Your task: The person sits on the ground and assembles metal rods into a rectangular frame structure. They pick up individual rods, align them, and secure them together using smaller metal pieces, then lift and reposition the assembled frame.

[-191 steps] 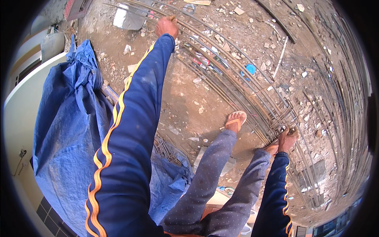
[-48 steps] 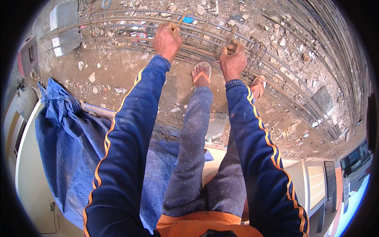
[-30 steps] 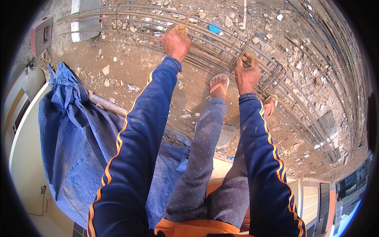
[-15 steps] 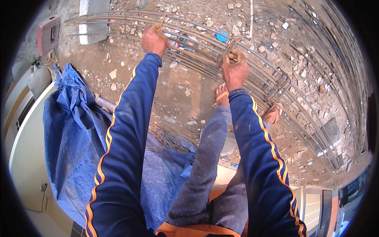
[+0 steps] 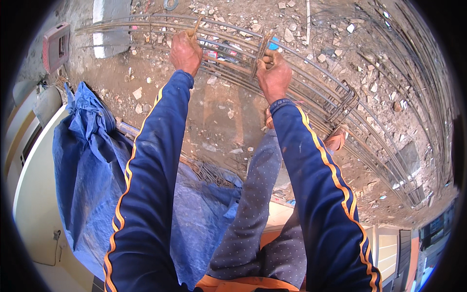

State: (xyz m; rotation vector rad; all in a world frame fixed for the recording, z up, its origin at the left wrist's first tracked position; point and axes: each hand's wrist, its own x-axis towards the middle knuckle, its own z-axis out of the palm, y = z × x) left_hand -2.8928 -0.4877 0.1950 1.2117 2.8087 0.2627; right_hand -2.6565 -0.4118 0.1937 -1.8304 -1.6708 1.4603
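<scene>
Long steel reinforcing bars [image 5: 311, 80] run in a bundle across the ground in front of me. My left hand [image 5: 186, 52] is closed around a rusty stirrup [image 5: 198, 24]; only its upper end shows above the fingers. My right hand [image 5: 274, 75] grips the side of another rusty stirrup [image 5: 259, 54], which stands across the bars. The fingers hide part of each stirrup. Farther right, several stirrups [image 5: 343, 103] sit grouped around the bars. Another single stirrup [image 5: 150, 30] crosses them to the left of my left hand.
A blue tarpaulin [image 5: 92, 160] covers things at the lower left. Loose bars [image 5: 413, 63] lie at the far right. A reddish frame-like block [image 5: 56, 47] is at the upper left. Rubble litters the dirt; my sandalled foot [image 5: 336, 138] is beside the bars.
My right hand has moved left along the bars with its stirrup, closer to my left hand. The left hand has stayed nearly in place, still gripping its stirrup.
</scene>
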